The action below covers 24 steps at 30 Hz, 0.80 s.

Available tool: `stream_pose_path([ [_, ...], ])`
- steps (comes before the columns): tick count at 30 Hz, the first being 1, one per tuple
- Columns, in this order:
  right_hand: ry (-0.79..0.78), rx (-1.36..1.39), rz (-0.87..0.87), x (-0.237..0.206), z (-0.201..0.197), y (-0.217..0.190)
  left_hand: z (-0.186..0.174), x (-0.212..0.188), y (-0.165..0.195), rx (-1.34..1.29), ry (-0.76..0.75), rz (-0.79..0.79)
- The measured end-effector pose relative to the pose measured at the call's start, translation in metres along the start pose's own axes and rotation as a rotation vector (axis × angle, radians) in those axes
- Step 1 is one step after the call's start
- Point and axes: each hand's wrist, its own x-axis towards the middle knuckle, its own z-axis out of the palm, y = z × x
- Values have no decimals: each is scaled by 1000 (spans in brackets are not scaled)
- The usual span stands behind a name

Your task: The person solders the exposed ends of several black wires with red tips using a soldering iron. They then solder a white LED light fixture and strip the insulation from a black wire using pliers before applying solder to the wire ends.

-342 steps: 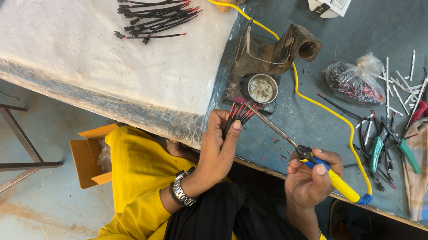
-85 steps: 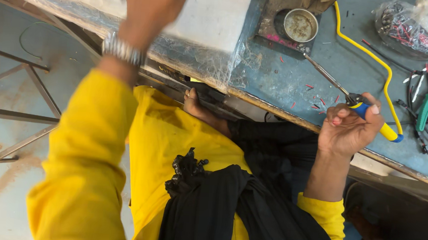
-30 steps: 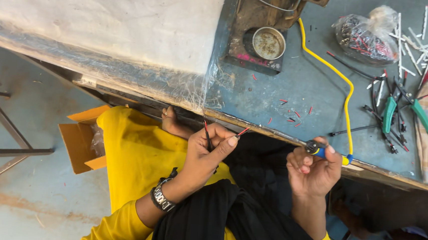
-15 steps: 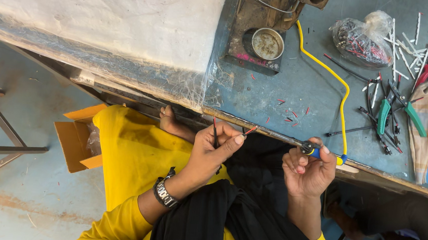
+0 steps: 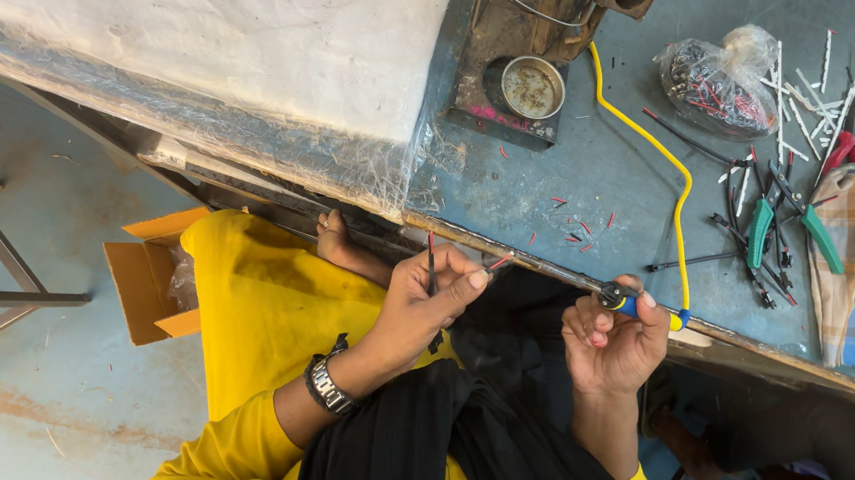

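- since half a second ago the left hand (image 5: 423, 305) has barely shifted, and the soldering iron (image 5: 585, 284) has edged closer to the wires it holds.
- the left hand's grip is closed on a few thin wires (image 5: 432, 262), pinched between thumb and fingers; one dark wire stands up toward 12 o'clock, and a red-tipped end (image 5: 499, 262) points to 2 o'clock.
- the right hand (image 5: 613, 341) is wrapped around the blue and yellow handle of the soldering iron, its metal shaft running toward 9 o'clock, the tip just beside the red-tipped end.
- a yellow cable (image 5: 654, 151) runs from the handle up across the worktop (image 5: 612, 178) toward 12 o'clock.
- both hands sit just off the worktop's near edge, above a lap in yellow and black cloth.
- a round tin (image 5: 531, 87) sits on a metal stand at 12 o'clock of the hands.
- at 2 o'clock lie a clear bag of wire pieces (image 5: 721, 85), green-handled cutters (image 5: 759, 231) and loose wires.
- a wristwatch (image 5: 325, 388) is on the left wrist.
- a cardboard box (image 5: 149, 276) stands on the floor at 9 o'clock.
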Motion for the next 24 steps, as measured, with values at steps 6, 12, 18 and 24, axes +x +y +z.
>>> stream_pose_path([
  [6,-2,2,4,0,0,1,0,1,2,30,23,-37],
  [12,-10,-4,3,0,0,1,0,1,2,6,24,-58],
  [18,-10,6,1,-1,0,0,1,-1,1,-18,21,-51],
  [24,-7,7,1,-2,0,0,0,-2,2,-7,40,-37],
])
